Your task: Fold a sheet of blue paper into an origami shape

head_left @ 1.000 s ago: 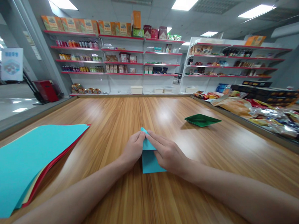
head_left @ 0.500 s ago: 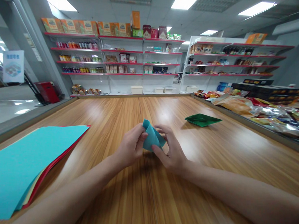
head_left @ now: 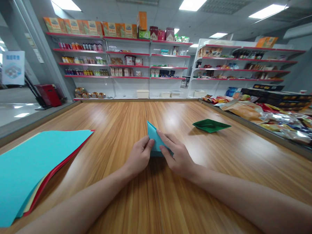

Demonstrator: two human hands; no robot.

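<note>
A piece of folded blue paper (head_left: 153, 134) is held between my two hands, a little above the middle of the table. My left hand (head_left: 140, 154) pinches its left side between thumb and fingers. My right hand (head_left: 178, 152) grips it from the right, with fingers along the upper edge and the thumb lower on the near face. One pointed corner sticks up at the top left. The paper's right part is hidden behind my right hand. To the right, a folded green paper boat shape (head_left: 211, 125) rests on the table, apart from both hands.
A stack of coloured paper sheets (head_left: 40, 161), blue on top with red and cream below, lies at the left. The wooden table (head_left: 119, 216) has a raised edge. Packaged snacks (head_left: 284, 124) are heaped beyond its right edge. Stocked shelves (head_left: 127, 66) stand behind.
The blue paper has gone from a curled, opened shape to a flatter, pointed one. My right fingers have closed over its upper edge, and my left hand has shifted slightly down.
</note>
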